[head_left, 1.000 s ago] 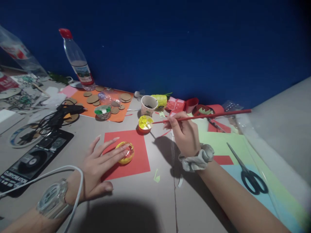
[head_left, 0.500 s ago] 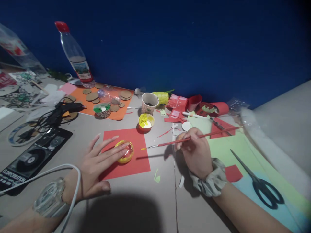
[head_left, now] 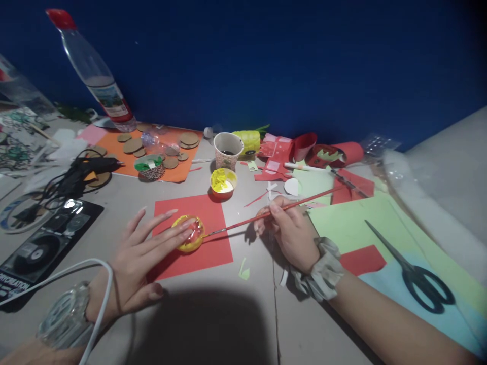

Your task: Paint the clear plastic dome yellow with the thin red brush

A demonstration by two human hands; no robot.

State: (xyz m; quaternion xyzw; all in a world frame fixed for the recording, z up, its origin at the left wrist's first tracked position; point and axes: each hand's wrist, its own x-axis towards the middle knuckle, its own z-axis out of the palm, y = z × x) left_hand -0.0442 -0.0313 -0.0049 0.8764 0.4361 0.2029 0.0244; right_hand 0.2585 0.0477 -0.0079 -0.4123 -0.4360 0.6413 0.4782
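My left hand lies with fingers spread, its fingertips resting on a small round clear piece with a yellow-painted rim. That piece sits on a square of red paper. In my right hand is a thin red paintbrush, held near its middle. The brush's yellow tip meets the right edge of the painted rim. Behind the red paper stands a small cup of yellow paint, and just past it a paper cup of dark liquid.
Scissors lie on green and blue paper at the right. A glue gun and cables are at the left, near a black turntable-printed box. A red-capped bottle stands behind cardboard discs on orange paper. A white cable crosses my left wrist.
My right hand has moved left with the paintbrush, bringing its tip from above the red paper to the yellow rim. My left hand keeps its place on the round piece. The view has shifted slightly.
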